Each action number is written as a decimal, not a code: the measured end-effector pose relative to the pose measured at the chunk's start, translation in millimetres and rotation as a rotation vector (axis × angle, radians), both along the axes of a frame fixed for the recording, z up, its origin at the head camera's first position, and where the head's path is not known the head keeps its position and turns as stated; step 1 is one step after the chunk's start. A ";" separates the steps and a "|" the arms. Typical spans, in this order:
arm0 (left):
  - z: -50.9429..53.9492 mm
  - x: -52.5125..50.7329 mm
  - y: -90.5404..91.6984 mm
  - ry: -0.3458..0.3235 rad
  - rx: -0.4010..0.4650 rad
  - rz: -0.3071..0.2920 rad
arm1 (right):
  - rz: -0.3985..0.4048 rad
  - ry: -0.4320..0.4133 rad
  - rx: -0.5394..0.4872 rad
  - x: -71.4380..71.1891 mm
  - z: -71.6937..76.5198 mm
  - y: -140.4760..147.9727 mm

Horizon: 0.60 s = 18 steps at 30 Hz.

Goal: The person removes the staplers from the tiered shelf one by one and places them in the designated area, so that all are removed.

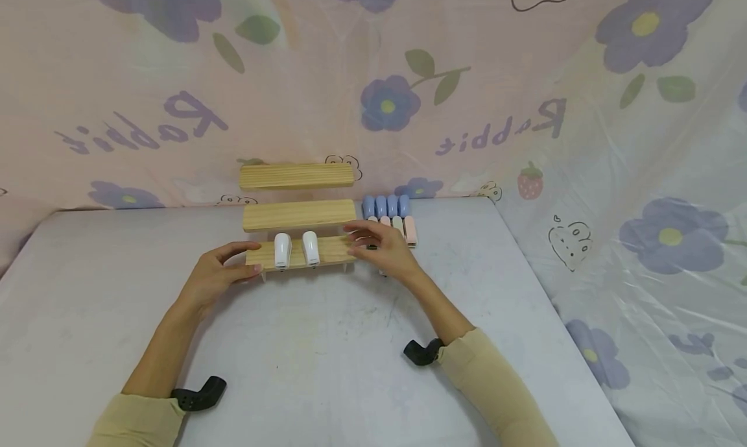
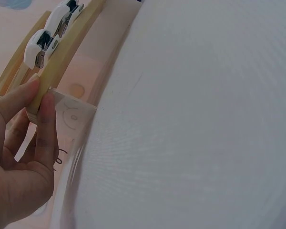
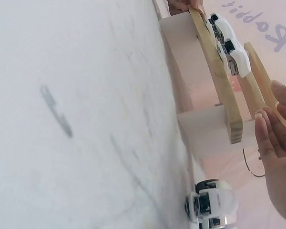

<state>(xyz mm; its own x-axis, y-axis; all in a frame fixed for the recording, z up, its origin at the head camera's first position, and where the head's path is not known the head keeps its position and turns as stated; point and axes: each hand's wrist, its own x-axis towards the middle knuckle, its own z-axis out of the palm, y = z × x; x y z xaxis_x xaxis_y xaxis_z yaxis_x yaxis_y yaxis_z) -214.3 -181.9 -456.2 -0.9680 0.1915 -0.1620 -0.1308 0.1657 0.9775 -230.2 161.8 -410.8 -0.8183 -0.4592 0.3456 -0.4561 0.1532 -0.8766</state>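
A tiered wooden shelf with three boards stands at the back of the table, on pale supports. Two small white staplers, a left one (image 1: 283,250) and a right one (image 1: 310,248), sit side by side on its lowest board (image 1: 338,250). My left hand (image 1: 217,273) pinches the left end of that board, with thumb and fingers on either side of it in the left wrist view. At the right end, my right hand (image 1: 382,247) has its fingers extended beside the middle board (image 1: 299,215). Whether those fingertips touch the wood is unclear.
Right of the shelf stand several blue staplers (image 1: 381,206), with pink and pale ones (image 1: 410,231) before them. A white stapler (image 3: 212,204) is low in the right wrist view. Behind hangs a flowered curtain (image 1: 303,96). Black wrist mounts (image 1: 201,394) jut inward from both sleeves.
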 end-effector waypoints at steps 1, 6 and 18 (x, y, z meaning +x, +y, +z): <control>0.1 0.1 0.1 0.000 0.000 0.000 | 0.008 -0.003 -0.006 -0.1 0.7 -1.2; 0.8 -0.1 -0.2 -0.001 0.003 -0.001 | 0.029 -0.001 -0.023 -1.8 1.2 -6.8; 0.0 -0.9 -0.4 -0.003 -0.004 -0.004 | 0.056 0.031 -0.016 -0.4 1.0 -22.6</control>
